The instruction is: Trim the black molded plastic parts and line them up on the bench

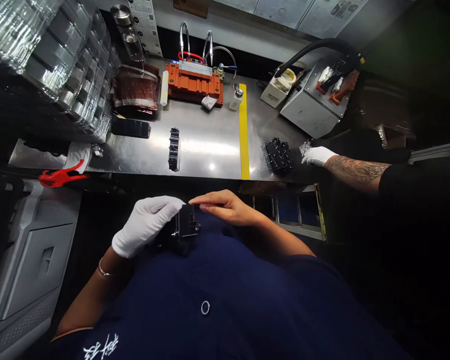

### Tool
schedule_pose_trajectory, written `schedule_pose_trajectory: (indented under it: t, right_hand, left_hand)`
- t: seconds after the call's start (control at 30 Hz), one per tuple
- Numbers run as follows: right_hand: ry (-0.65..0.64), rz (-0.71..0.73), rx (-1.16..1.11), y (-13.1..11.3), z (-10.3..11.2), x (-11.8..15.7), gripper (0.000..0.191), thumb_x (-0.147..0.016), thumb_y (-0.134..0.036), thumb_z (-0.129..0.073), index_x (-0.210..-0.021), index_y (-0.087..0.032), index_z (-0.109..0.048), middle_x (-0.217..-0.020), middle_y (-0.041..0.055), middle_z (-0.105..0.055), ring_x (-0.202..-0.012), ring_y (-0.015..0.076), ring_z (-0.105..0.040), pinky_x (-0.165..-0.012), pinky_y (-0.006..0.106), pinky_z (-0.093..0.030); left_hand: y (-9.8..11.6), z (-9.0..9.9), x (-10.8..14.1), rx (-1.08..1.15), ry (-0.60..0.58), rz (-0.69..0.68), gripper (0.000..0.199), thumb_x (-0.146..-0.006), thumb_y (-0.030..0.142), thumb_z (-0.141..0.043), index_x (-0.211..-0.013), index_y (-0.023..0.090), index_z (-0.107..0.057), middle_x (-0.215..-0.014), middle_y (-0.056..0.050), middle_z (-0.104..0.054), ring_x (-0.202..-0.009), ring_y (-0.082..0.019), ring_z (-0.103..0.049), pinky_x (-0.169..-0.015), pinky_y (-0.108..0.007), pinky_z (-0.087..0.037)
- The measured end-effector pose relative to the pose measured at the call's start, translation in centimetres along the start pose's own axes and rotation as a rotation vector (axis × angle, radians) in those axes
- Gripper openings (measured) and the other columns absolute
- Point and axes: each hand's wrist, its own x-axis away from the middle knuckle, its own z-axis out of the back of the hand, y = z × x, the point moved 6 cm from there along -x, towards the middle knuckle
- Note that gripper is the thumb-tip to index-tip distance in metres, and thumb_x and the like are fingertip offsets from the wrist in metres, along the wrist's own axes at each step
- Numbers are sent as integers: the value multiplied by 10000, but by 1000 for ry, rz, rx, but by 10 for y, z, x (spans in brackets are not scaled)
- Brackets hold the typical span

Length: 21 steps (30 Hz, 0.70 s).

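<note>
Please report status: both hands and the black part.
Left hand in white glove grips small black plastic part. Bare right hand touches its top. Co-worker's white-gloved hand apart, on steel bench.

Steel workbench point(210, 145) runs along pale wall point(247, 27), glare spot near front edge. Yellow tape strip point(243, 130) crosses benchtop front to back. Paper sheets point(303, 10) pinned on wall above. Stacked clear trays point(60, 55) at left. Grey cabinet point(30, 260) lower left. Grey metal box point(311, 105) at right. Far right corner dark.
</note>
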Motion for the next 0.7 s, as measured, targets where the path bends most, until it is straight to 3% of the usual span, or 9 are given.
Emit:
schedule_pose_trajectory:
  t: [0.1, 0.2, 0.33, 0.7]
  right_hand:
    - [131, -84, -14, 5, 4, -1, 376, -994, -424, -523, -1190, -142, -678, -912, 54, -747, -808, 113, -671, -766, 242, -536]
    - [214, -98, 34, 3, 4, -2, 375, -1022, -463, -443, -1028, -150, -650, -725, 2, -667, -618, 83, -559, -626, 214, -475]
    - [264, -18, 188, -7, 1, -6, 418, -1006, -471, -458, -795, -151, -624, -734, 22, -636, -657, 90, -547, -636, 213, -457]
    - [248, 0, 227, -8, -6, -10, 470, -994, -473, -480, -771, -125, -701, -717, 50, -695, -655, 108, -607, -632, 215, -473]
  left_hand:
    - [3, 1, 1, -44, 29, -61, 492, -653, 657, -795, -727, 171, -800, -764, -111, -773, -721, -255, -695, -676, -332, -575]
    - [6, 4, 3, -99, 101, -172, 422, -724, 608, -765, -720, 187, -795, -780, -92, -776, -739, -249, -707, -721, -325, -578]
    - [4, 8, 7, -152, 199, -274, 289, -805, 493, -735, -753, 215, -796, -821, -60, -781, -753, -229, -710, -736, -307, -572]
    - [7, 6, 13, -150, 220, -330, 174, -836, 408, -725, -779, 260, -796, -816, 36, -782, -760, -197, -725, -739, -280, -567]
